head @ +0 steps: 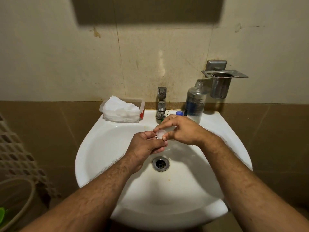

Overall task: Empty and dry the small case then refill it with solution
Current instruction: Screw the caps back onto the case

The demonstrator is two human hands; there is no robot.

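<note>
Over the sink (103, 164), the left hand (147, 146) and right hand (182, 131) pinch the small case (160, 133) between them. The bottle (195, 102) stands uncapped; tissues (120, 107) untouched. Drying and refilling probably remain.

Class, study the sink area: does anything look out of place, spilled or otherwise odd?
The solution bottle stands uncapped on the sink rim by the tap, with a blue cap lying beside it. Nothing looks spilled. Both the left hand and the right hand pinch the small case over the basin.
</note>
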